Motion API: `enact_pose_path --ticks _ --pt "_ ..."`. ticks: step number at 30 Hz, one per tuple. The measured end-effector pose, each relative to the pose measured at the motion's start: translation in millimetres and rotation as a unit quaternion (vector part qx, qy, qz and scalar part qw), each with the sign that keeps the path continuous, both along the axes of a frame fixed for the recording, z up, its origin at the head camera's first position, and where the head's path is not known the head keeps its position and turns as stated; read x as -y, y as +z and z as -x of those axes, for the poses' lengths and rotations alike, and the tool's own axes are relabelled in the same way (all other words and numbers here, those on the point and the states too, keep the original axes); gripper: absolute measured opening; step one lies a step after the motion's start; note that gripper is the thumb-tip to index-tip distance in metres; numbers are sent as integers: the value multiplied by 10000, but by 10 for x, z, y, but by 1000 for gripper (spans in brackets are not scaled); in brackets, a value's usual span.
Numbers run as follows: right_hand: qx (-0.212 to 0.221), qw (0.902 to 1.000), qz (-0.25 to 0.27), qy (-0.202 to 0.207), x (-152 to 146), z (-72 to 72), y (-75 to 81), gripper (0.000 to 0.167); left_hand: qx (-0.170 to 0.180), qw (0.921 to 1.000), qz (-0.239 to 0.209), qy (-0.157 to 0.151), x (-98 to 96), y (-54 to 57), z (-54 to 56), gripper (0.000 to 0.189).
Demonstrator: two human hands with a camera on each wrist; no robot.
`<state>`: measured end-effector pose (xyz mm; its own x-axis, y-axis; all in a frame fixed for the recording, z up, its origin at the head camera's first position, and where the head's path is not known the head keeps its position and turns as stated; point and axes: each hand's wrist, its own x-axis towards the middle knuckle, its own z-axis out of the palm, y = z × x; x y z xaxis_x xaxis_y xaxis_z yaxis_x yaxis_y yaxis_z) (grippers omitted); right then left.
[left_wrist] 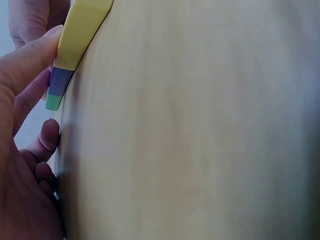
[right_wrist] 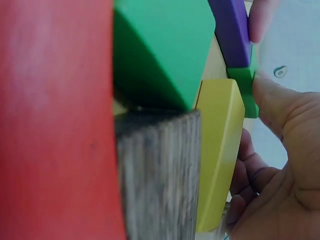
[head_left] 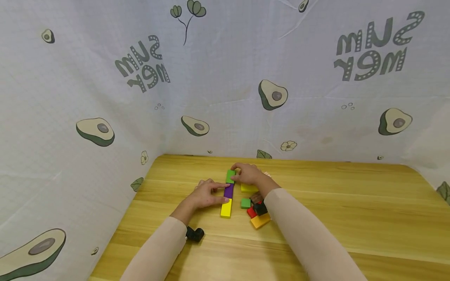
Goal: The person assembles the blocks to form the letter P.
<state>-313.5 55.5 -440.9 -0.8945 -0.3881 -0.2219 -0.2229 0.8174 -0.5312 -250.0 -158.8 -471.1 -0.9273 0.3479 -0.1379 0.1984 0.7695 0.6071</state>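
Three blocks lie end to end in a line on the table: a yellow block [head_left: 226,210] nearest, a purple block [head_left: 229,192] in the middle and a green block [head_left: 230,176] farthest. My left hand [head_left: 204,195] reaches in from the left, its index finger extended over the purple block and its thumb at the yellow-purple joint. At the far end, my right hand [head_left: 248,174] pinches the green block between thumb and index finger. The left wrist view shows the left hand's other fingers beside the row.
Right of the row lies a loose group: another yellow block [head_left: 248,188], a small green block [head_left: 245,203], a brown block [head_left: 256,197], a red block [head_left: 251,212], a black piece [head_left: 260,208] and an orange block [head_left: 260,221]. A black object [head_left: 196,234] sits by the left forearm.
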Motion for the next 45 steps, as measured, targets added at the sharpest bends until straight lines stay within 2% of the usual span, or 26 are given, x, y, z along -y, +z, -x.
enact_pose_path --ticks 12,19,25,34,37,39,42,45 --pt "-213 9996 -146 95 -3 9 -45 42 275 9996 74 -83 -22 82 44 62" --pt "-327 9993 -139 128 -6 -9 -62 41 556 9968 504 -271 -56 168 111 81" --pt "-367 9991 -164 100 -9 -14 -86 41 868 9925 826 -254 -76 240 139 84" --pt "-343 9990 -243 140 -65 -74 -22 48 810 9928 831 -302 -103 231 157 83" --pt "-673 9972 -333 -17 -137 -195 53 50 871 9926 804 -254 -117 227 164 83" --pt "-1053 9930 -493 -193 -201 -353 117 46 932 9924 783 -208 -120 232 170 83" --pt "-1217 9885 -758 -473 -312 -695 222 35 1024 9920 722 -154 -114 236 183 83" --pt "-1172 9828 -1243 -699 -426 -1077 258 41 1114 9916 641 -162 -99 241 208 83"
